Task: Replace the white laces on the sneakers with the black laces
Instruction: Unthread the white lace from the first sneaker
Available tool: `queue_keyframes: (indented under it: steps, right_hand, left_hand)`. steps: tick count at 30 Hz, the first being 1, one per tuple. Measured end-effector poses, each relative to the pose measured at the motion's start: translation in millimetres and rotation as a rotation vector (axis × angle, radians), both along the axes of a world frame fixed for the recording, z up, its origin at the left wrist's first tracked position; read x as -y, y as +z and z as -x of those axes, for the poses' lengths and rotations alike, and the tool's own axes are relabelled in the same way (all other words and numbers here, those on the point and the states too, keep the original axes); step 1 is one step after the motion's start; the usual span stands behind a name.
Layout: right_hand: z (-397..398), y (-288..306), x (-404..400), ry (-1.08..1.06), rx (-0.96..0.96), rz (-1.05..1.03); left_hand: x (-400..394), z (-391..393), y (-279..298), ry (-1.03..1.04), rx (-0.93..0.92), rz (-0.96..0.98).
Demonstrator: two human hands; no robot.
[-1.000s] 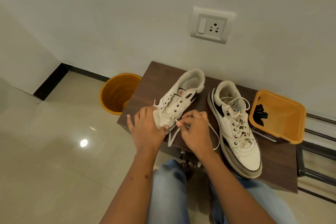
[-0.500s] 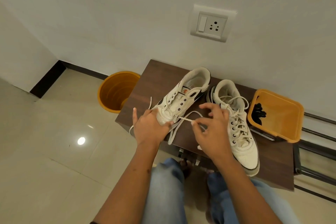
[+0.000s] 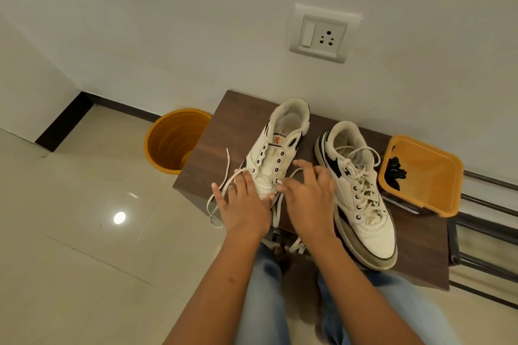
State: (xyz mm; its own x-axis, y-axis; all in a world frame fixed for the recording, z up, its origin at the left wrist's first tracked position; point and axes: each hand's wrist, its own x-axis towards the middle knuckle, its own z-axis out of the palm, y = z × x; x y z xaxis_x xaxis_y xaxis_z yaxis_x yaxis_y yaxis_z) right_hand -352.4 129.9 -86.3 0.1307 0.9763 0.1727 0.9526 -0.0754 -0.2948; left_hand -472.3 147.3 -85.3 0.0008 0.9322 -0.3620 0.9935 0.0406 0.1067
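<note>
The left white sneaker [image 3: 276, 154] lies on the brown table [image 3: 224, 131] with most eyelets bare. Its white lace [image 3: 224, 190] stays only in the lowest holes and trails loose to the left and over the table's front edge. My left hand [image 3: 244, 207] rests flat on this sneaker's toe, over part of the lace. My right hand [image 3: 308, 196] hovers beside the shoe with fingers spread, its thumb tip at the lowest right eyelet. The right sneaker [image 3: 364, 204] stands fully laced in white. Black laces [image 3: 395, 173] lie in an orange container [image 3: 429, 176].
An orange bucket [image 3: 173, 140] stands on the tiled floor left of the table. A wall socket [image 3: 319, 33] sits above the shoes. A dark metal rack [image 3: 482, 221] runs along the right. My knees in jeans are under the table's front edge.
My right hand pulled a length of white lace out to the right, then let it go and came back to the shoe. More eyelets on the left sneaker are bare.
</note>
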Motion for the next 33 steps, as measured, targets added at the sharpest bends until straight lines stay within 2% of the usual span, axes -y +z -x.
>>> queue_keyframes:
  steps: [5,10,16,23,26,30,33]
  right_hand:
    - [1,-1,-1,0.01,-0.06,-0.042]
    - [-23,18,7,-0.082,-0.087,-0.119]
    - [-45,29,7,-0.339,-0.062,-0.222]
    - [-3,1,-6,-0.06,0.073,-0.027]
    - [0,-7,-8,-0.035,0.013,0.009]
    - [-14,10,-6,-0.024,-0.067,-0.024]
    - [-46,27,-1,-0.191,-0.104,-0.203]
  left_hand:
    - [-2,0,-11,-0.019,0.04,0.174]
    - [-3,0,-13,-0.021,0.031,0.188]
    - [-1,0,-16,-0.05,0.024,0.136]
    - [-2,0,-16,-0.101,0.035,0.112]
    - [-3,2,-16,-0.097,0.031,0.14]
    - [-5,1,-17,-0.094,0.043,0.162]
    - [-4,0,-17,-0.084,0.034,0.151]
